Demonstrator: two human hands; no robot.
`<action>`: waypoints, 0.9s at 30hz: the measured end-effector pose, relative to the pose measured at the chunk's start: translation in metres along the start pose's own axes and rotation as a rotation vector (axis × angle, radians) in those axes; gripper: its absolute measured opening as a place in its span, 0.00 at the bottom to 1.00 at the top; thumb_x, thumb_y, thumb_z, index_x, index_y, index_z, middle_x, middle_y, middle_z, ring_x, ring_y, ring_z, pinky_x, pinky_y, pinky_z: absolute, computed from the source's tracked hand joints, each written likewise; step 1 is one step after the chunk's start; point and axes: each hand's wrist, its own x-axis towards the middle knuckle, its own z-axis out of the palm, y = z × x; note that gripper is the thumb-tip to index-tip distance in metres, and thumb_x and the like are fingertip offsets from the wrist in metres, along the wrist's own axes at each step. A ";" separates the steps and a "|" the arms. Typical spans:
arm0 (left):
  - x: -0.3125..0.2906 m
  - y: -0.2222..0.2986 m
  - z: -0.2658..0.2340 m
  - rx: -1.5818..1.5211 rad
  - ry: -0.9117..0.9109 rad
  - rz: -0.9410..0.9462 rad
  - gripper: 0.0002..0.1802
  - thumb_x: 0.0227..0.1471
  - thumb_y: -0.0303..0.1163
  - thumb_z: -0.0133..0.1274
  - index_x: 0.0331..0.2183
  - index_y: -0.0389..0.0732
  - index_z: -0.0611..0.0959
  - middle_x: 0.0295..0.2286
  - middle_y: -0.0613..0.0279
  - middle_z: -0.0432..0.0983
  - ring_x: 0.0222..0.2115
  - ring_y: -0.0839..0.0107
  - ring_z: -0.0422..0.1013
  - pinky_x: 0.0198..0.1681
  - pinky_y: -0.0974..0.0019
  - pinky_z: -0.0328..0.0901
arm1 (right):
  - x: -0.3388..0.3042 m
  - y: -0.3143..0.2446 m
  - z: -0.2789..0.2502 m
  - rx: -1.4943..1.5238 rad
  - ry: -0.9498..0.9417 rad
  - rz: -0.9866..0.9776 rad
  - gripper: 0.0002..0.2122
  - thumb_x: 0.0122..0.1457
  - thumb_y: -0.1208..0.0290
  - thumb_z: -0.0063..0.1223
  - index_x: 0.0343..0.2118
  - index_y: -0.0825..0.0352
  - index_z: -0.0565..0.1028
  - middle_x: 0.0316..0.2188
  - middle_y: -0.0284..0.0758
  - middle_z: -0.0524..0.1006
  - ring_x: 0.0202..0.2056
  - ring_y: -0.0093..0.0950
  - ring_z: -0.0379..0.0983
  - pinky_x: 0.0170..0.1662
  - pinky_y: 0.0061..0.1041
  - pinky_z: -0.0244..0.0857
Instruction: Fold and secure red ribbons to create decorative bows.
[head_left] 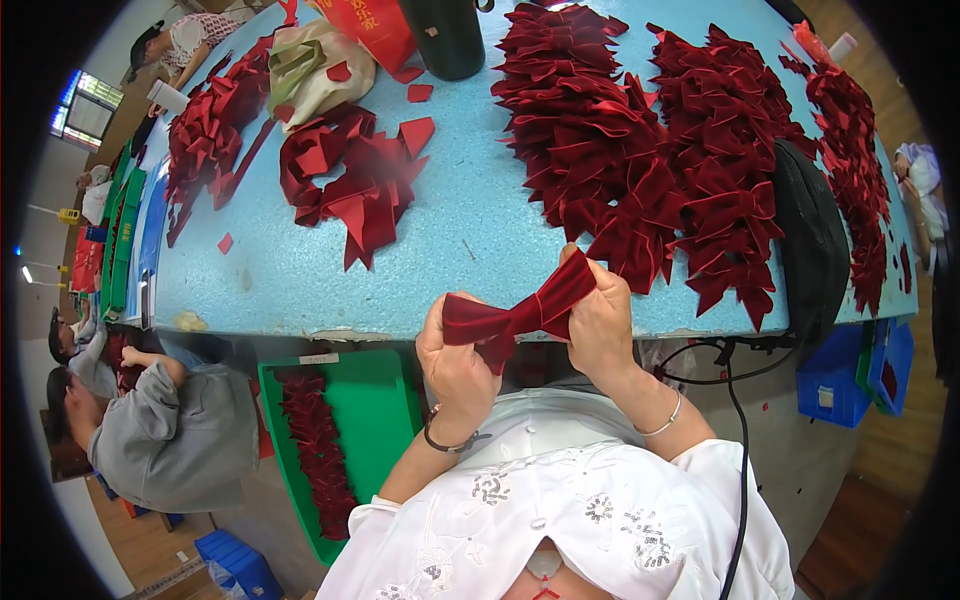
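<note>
Between my two hands, just in front of the table's near edge, is a dark red velvet bow (522, 318). My left hand (455, 362) grips its left loop, and my right hand (603, 312) pinches the right loop, held a little higher. The bow's tails hang down below its knot. Beyond my hands, long rows of finished red bows (585, 120) lie overlapping on the light blue table (440, 250). A loose heap of red ribbon pieces (355, 180) lies on the table to the left.
A green tray (385, 400) with a row of bows stands left of my lap. On the table are a black bag (810, 240), a dark cup (445, 40) and a pale cloth bag (315, 75). A black cable (742, 430) hangs at right. Co-workers sit at left.
</note>
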 end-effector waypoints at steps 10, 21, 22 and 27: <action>0.016 0.004 -0.028 -0.343 -0.189 -0.389 0.14 0.48 0.17 0.50 0.40 0.35 0.72 0.29 0.63 0.71 0.26 0.79 0.67 0.29 0.76 0.63 | 0.016 -0.016 -0.011 -0.207 -0.141 -0.050 0.14 0.63 0.66 0.47 0.23 0.69 0.71 0.18 0.19 0.64 0.22 0.09 0.55 0.24 0.14 0.51; 0.009 0.016 -0.079 0.078 -0.415 -0.061 0.29 0.42 0.09 0.52 0.49 0.33 0.68 0.35 0.58 0.72 0.36 0.71 0.71 0.43 0.70 0.67 | 0.015 -0.008 -0.009 -0.306 -0.353 -0.049 0.12 0.61 0.71 0.50 0.23 0.73 0.73 0.18 0.20 0.66 0.22 0.10 0.56 0.25 0.14 0.53; 0.011 0.016 -0.090 0.056 -0.435 -0.099 0.27 0.42 0.10 0.52 0.47 0.33 0.69 0.36 0.57 0.73 0.37 0.71 0.71 0.44 0.70 0.66 | 0.016 -0.013 -0.008 -0.278 -0.318 -0.044 0.13 0.61 0.71 0.50 0.22 0.72 0.73 0.18 0.20 0.65 0.22 0.10 0.56 0.25 0.14 0.53; 0.026 0.034 -0.091 -0.028 -0.433 -0.225 0.18 0.45 0.16 0.54 0.42 0.31 0.75 0.37 0.56 0.75 0.38 0.71 0.72 0.45 0.69 0.66 | 0.016 -0.017 -0.001 -0.272 -0.332 -0.017 0.13 0.61 0.71 0.50 0.20 0.71 0.71 0.17 0.20 0.66 0.22 0.10 0.57 0.24 0.13 0.54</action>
